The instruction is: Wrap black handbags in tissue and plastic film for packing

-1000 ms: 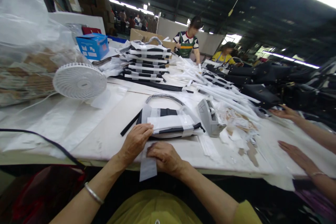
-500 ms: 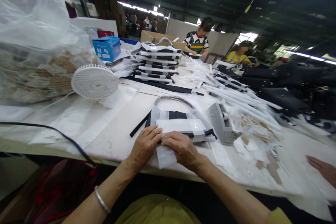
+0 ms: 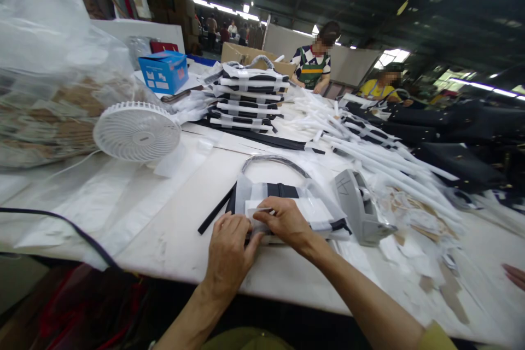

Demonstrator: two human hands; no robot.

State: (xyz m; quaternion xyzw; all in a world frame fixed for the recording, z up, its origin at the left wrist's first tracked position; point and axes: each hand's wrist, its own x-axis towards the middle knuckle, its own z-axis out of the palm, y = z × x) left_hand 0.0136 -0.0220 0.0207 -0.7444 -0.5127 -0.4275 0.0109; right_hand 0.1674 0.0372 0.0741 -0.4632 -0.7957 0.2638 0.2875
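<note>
A black handbag (image 3: 283,190), partly covered with white wrapping sheets, lies on the table in front of me. Its wrapped handle (image 3: 275,158) arches away toward the far side. My left hand (image 3: 230,246) is closed on the bag's near left edge, thumb and fingers curled around it. With thumb and fingers pinched, my right hand (image 3: 287,224) holds a white sheet (image 3: 262,209) over the bag's front. The exact part under the left fingers is hidden. A black strap (image 3: 217,209) sticks out at the bag's left, and a grey tape dispenser (image 3: 359,208) stands to its right.
A white fan (image 3: 137,131) and a large clear plastic bag (image 3: 49,104) stand left. Behind are stacked wrapped bags (image 3: 248,95) and a blue box (image 3: 164,72). White rolls (image 3: 389,167) and scraps lie right. Another person's hand (image 3: 514,276) shows at the right edge.
The white sheet that hung below the bag's near edge is now lifted over its front in my right hand. My left hand has turned, its thumb now toward the bag. The view has shifted slightly.
</note>
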